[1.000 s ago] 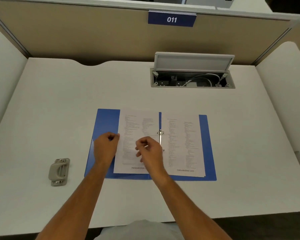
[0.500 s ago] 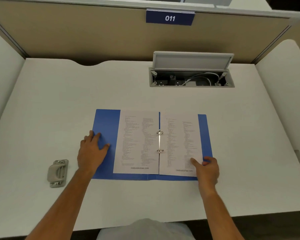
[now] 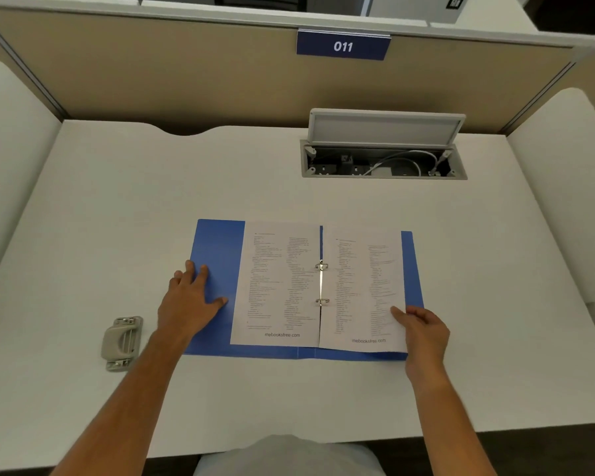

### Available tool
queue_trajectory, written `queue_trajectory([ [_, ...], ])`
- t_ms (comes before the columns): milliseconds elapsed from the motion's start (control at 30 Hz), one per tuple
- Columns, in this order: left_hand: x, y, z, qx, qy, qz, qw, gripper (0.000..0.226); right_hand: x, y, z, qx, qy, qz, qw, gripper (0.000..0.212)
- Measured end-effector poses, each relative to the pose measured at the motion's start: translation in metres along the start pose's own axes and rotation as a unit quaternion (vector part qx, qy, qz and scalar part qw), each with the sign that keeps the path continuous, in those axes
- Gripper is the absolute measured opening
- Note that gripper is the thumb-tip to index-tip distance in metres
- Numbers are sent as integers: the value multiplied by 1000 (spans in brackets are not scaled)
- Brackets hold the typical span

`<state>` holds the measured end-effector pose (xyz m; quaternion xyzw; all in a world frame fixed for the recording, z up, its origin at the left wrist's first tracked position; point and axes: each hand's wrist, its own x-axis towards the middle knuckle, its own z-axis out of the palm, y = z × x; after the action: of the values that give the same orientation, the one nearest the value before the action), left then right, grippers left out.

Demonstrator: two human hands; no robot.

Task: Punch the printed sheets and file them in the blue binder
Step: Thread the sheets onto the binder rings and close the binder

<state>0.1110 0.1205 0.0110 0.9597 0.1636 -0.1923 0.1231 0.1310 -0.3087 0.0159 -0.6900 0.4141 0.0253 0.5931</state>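
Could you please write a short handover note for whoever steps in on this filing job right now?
Left hand: flat, palm down on the left cover of the blue binder, holding nothing.
Right hand: grips the lower right corner of the right printed sheet and the cover edge there.
The binder lies open on the desk. The left printed sheet and the right one both sit on the two rings, which look shut.
The hole punch rests left of the binder, untouched.
Done: sheets punched and on the rings.
Left: probably just close the binder; no loose sheets are in view.
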Motion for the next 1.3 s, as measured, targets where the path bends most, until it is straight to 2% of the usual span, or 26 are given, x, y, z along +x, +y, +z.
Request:
queue_trajectory([
  [133,0,-1,-3,3,-15,-1,1000,100,-10,-8,0,-45,36,-63,996,10],
  [233,-1,-2,-10,9,-26,2,1000,107,-26,-19,6,-100,54,-131,985,12],
  [300,-1,-2,-13,14,-28,3,1000,109,-40,-31,15,-107,35,-185,976,14],
  [400,-2,0,-14,25,-20,1,999,110,-71,-50,43,-91,-54,-233,967,10],
  [500,-2,2,-15,25,-14,-3,1000,110,-104,-54,88,-42,-164,-207,964,15],
  [633,-2,3,-17,29,-14,-9,999,111,-125,-30,151,-39,-249,-169,953,21],
  [833,-3,4,-20,50,-13,-6,999,113,-130,9,201,-102,-290,-82,948,18],
  [933,-5,6,-23,54,-10,-5,998,113,-128,12,196,-117,-318,-67,938,12],
  [1033,-7,5,-23,52,-4,0,999,109,-124,3,173,-98,-362,-56,925,15],
  [1067,-7,4,-23,52,-2,1,999,109,-122,-3,161,-88,-351,-72,930,14],
  [1133,-7,3,-22,52,2,4,999,108,-109,-11,134,-66,-264,-123,954,9],
  [1200,-7,3,-22,55,3,4,998,108,-88,-16,101,-55,-115,-165,978,5],
  [1267,-6,4,-22,54,4,4,999,107,-56,-15,64,-93,34,-182,978,1],
  [1300,-6,4,-22,53,3,4,999,106,-39,-12,47,-130,84,-169,973,10],
])
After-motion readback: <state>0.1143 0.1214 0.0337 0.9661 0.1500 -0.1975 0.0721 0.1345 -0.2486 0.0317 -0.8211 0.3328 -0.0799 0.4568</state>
